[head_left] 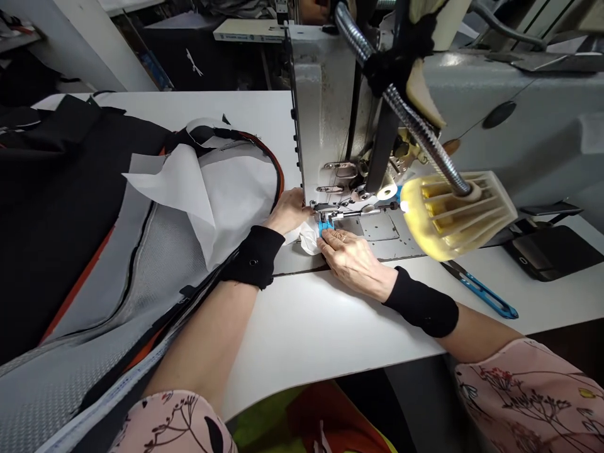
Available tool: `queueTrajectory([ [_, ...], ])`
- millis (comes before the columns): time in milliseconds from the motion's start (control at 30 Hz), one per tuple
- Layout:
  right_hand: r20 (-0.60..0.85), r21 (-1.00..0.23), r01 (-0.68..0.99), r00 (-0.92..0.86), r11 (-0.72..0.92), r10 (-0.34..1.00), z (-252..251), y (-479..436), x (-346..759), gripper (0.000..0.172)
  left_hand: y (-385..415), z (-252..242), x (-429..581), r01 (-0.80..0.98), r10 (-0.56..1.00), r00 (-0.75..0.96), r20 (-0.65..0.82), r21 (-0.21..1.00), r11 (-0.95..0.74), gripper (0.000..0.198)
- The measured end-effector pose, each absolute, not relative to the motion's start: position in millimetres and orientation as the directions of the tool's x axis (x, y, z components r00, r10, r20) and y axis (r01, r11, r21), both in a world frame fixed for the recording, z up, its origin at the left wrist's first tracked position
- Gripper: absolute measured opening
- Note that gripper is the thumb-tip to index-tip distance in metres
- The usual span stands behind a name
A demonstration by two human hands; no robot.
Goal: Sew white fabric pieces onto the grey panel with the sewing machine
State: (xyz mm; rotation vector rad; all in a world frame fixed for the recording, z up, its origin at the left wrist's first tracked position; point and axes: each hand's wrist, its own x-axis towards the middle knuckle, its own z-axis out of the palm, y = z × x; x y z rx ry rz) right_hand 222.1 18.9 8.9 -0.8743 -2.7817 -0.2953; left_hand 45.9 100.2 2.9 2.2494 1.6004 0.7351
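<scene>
A white fabric piece with a blue strip is pinned flat just in front of the sewing machine. The right hand is laid on it, fingers outstretched, nothing clasped. The left hand is set at the machine's left. Its fingertips are hidden, so its grip cannot be told. The needle cannot be made out.

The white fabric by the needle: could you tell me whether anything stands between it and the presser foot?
Nothing visible does. The white fabric lies right at the presser foot, with the right hand flat on it and the left hand at its left side.
</scene>
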Motion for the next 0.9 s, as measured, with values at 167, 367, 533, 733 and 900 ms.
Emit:
queueTrajectory([
  [167, 0.283, 0.136, 0.599, -0.787, 0.789, 0.549, 6.2, 17.4, 222.8, 0.025, 105.7, 2.5, 45.8, 0.769, 0.923, 0.283, 0.259, 0.514, -0.380, 0.005],
  [367, 0.258, 0.121, 0.649, -0.751, 0.751, 0.608, 7.5, 14.3, 222.1, 0.023, 63.4, 14.5, 51.8, 0.906, 0.892, 0.205, 0.403, 0.267, -0.329, 0.016],
  [533, 0.240, 0.109, 0.654, -0.748, 0.748, 0.619, 8.5, 14.6, 221.8, 0.024, 18.2, 22.8, 44.3, 0.739, 0.718, 0.584, 0.379, 0.117, -0.663, 0.030],
  [733, 0.342, -0.007, 0.738, -0.633, 0.675, 0.695, 7.3, 16.7, 228.4, 0.023, 15.1, 6.6, 40.1, 0.743, 0.735, 0.574, 0.362, 0.149, -0.653, 0.038],
  [900, 0.328, 0.019, 0.722, -0.658, 0.692, 0.678, 9.5, 18.2, 230.2, 0.021, 10.5, 1.3, 41.5, 0.766, 0.758, 0.529, 0.381, 0.170, -0.620, 0.038],
])
